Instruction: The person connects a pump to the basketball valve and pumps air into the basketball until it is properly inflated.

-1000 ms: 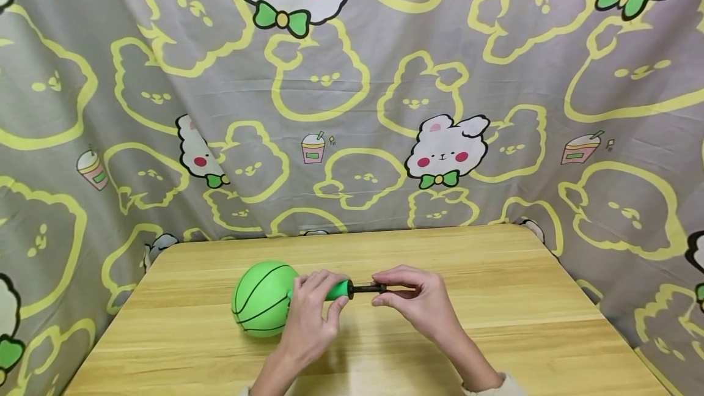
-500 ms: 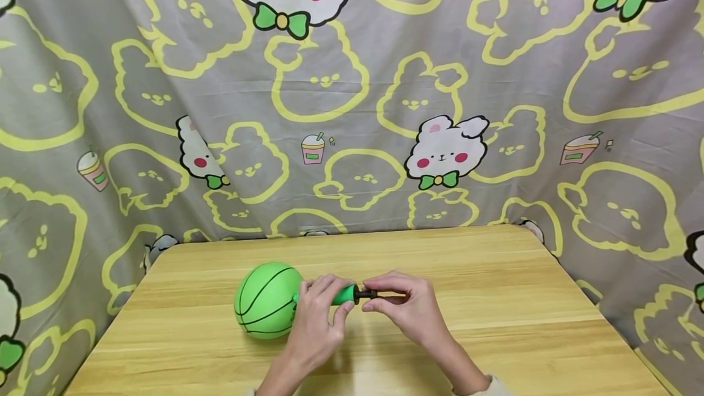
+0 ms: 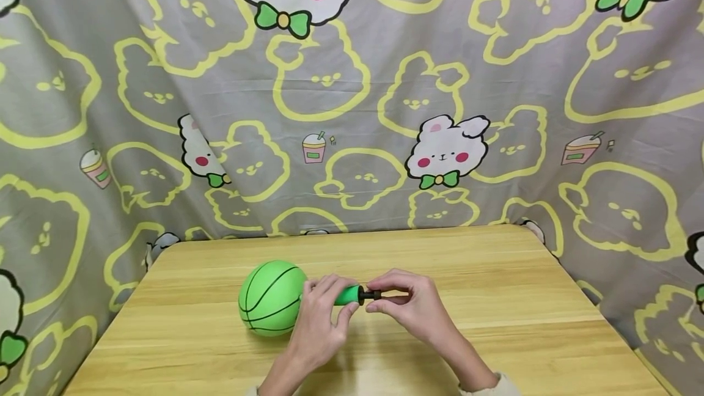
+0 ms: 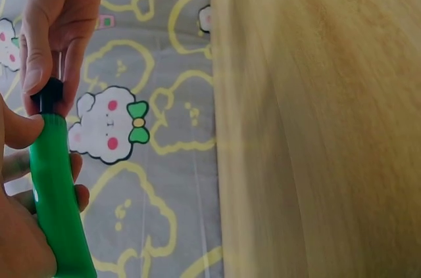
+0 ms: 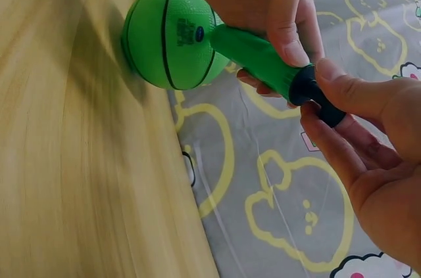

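Observation:
A green ball with black basketball lines rests on the table, left of both hands. My left hand grips the green barrel of a small hand pump. In the right wrist view the barrel's narrow end meets the ball beside a dark round spot. My right hand pinches the black handle of the pump between thumb and fingers. A short length of black rod shows between handle and barrel. The left wrist view shows the green barrel between curled fingers and thumb.
The wooden table spreads under the hands and the ball. Behind it and along both sides hangs a grey curtain with yellow outlines and cartoon rabbits. The table's far edge lies close to the curtain.
The black handle has moved left toward the barrel, so less rod shows than one second ago. Ball, pump and left hand have shifted slightly right.

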{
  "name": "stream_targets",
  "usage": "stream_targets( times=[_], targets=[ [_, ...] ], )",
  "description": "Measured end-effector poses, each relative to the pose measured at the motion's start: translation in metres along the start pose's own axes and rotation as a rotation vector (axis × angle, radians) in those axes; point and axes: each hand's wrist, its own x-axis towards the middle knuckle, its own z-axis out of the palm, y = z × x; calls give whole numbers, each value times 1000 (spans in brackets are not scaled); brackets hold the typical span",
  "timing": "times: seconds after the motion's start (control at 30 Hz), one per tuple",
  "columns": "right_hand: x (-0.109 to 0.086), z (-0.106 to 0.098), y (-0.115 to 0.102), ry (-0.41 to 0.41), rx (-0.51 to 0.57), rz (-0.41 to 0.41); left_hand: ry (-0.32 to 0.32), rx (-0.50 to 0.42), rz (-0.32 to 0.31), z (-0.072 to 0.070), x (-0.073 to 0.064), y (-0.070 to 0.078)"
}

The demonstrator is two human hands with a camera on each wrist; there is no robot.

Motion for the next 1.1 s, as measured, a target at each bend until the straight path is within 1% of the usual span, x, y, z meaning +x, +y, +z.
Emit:
stream_targets(
  times=[0.13,0.27,0.5,0.63,0.73,0.83,0.97,1.1],
  targets=[
    [0,-2,0,-13,-11,7,-1,2,-1,2,-1,-2],
    [1,-2,1,-15,-16,-9,-1,-1,-9,3,-1,-3],
    [1,3,4,-4,29,-50,-5,-18,-33,2,1,-8],
    [1,2,3,-19,27,-32,-16,-26,-39,1,1,-9],
    [1,-2,-1,-42,17,-13,-28,-26,-37,1,1,-8],
    [1,-9,-4,-54,10,-8,-22,-24,-36,0,1,-9],
    [1,-20,-8,-62,7,-26,1,-25,-41,-3,3,-10],
    [0,-31,-11,-71,10,-43,11,-17,-43,-6,3,-11]
  ],
)
